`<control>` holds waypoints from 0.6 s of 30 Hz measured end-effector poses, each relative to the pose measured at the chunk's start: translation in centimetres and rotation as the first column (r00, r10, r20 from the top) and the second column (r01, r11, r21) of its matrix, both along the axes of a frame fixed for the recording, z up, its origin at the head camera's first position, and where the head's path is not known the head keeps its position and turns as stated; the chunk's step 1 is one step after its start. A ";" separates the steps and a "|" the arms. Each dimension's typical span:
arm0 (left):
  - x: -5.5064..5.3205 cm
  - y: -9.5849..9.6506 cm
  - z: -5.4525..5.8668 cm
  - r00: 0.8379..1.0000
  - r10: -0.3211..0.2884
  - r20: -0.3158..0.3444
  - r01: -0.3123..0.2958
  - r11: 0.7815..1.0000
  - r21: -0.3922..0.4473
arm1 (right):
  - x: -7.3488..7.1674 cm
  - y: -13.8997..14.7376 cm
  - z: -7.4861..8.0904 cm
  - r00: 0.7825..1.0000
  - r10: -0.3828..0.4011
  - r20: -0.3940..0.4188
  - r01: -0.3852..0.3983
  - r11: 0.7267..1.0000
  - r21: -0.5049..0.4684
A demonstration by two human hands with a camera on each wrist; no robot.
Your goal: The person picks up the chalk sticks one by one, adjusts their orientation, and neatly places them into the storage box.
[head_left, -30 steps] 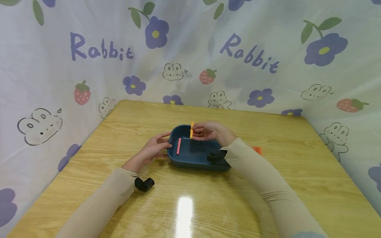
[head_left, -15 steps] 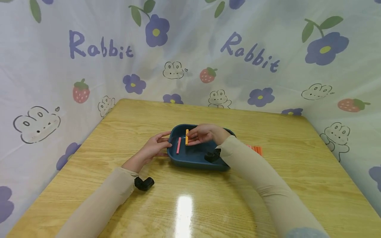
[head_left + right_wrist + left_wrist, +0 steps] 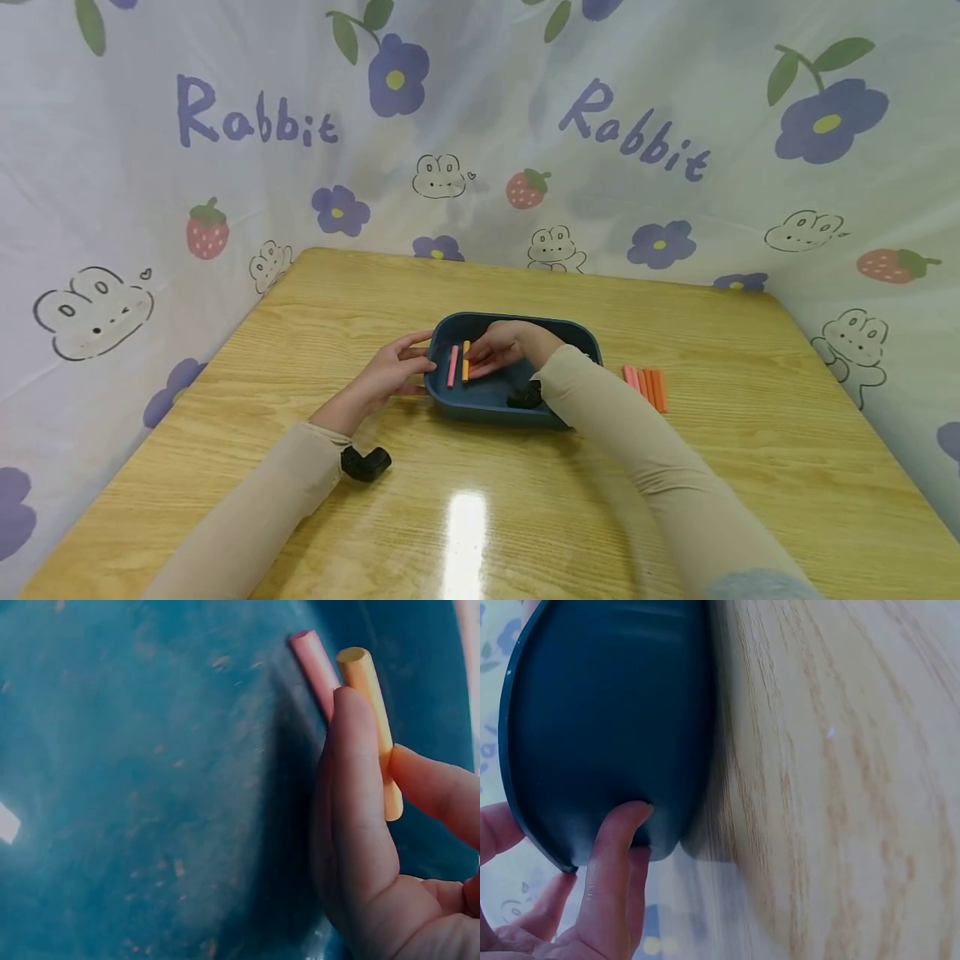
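Note:
In the head view my left hand [image 3: 390, 368] holds the left end of a dark blue tray [image 3: 487, 415], with its thumb at the rim. The left wrist view shows fingers spread around the rim and outer wall of that end. Inside the tray, my right hand [image 3: 512, 343] pinches a yellow-orange chalk stick [image 3: 373, 697] between thumb and fingers, low over the tray's floor. A pink chalk stick [image 3: 452, 367] lies just left of it, near the tray's left end, and is partly hidden by my fingers in the right wrist view.
To the right of the tray, several pink and orange chalk sticks [image 3: 647, 389] lie side by side on the wooden table [image 3: 360, 533]. Small crumbs dot the tray's floor. A patterned cloth [image 3: 480, 108] hangs behind the table.
My right hand has brought the yellow-orange chalk from the tray's far rim down and left, beside the pink one. The row of chalk at right has come into fuller view. My left hand stays put.

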State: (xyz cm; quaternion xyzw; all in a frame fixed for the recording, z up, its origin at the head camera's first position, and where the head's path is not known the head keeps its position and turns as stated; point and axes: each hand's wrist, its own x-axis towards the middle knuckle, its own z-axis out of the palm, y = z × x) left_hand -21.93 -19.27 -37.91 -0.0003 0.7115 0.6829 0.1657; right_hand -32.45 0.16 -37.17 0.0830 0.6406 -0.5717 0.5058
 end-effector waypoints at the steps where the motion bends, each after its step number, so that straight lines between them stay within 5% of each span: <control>1: 0.0 0.0 0.0 1.000 0.000 -0.001 0.000 1.000 0.000 | 0.1 0.0 0.0 1.000 0.002 -0.002 -0.002 1.000 0.009; 18: 0.1 0.0 0.2 1.000 0.009 0.005 -0.009 1.000 -0.002 | 0.2 0.6 0.8 0.998 0.009 -0.064 -0.012 0.999 -0.041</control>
